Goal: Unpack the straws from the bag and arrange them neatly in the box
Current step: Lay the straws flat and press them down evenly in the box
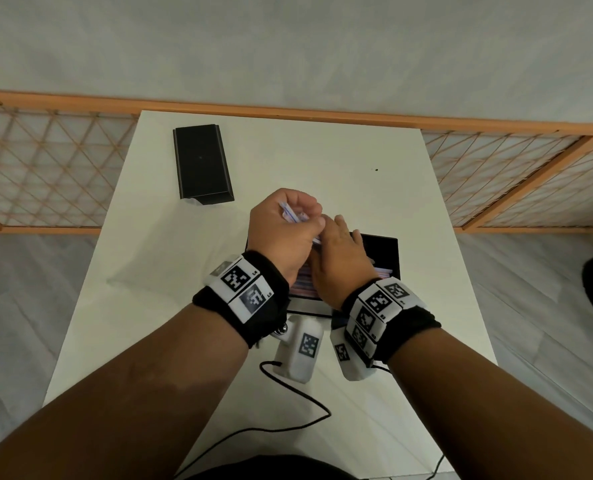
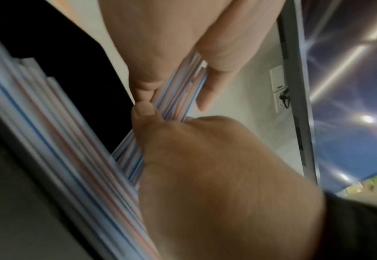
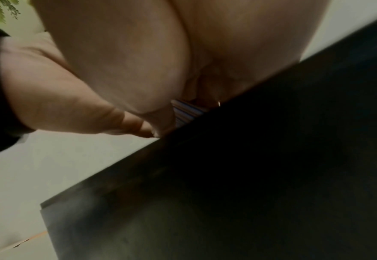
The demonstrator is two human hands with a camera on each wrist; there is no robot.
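A bundle of blue, red and white striped straws (image 1: pixel 290 214) is gripped in my left hand (image 1: pixel 303 216), raised above the far end of the open black box (image 1: pixel 387 252). My right hand (image 1: pixel 333 232) reaches in from the right over the box. In the left wrist view its fingertips (image 2: pixel 144 110) pinch the same bundle (image 2: pixel 176 91) just below my left fingers. More straws (image 1: pixel 302 284) lie lengthwise inside the box, also seen as a blurred stack of straws (image 2: pixel 49 126). The right wrist view shows only a sliver of the bundle (image 3: pixel 187 110) above the box wall (image 3: pixel 261 167).
The box sits on a white table (image 1: pixel 323 161). Its black lid (image 1: pixel 201 164) lies at the far left, with a pale scrap (image 1: pixel 193 201) at its near corner. A black cable (image 1: pixel 298 396) runs across the near table. Wooden lattice rails (image 1: pixel 45 161) flank the table.
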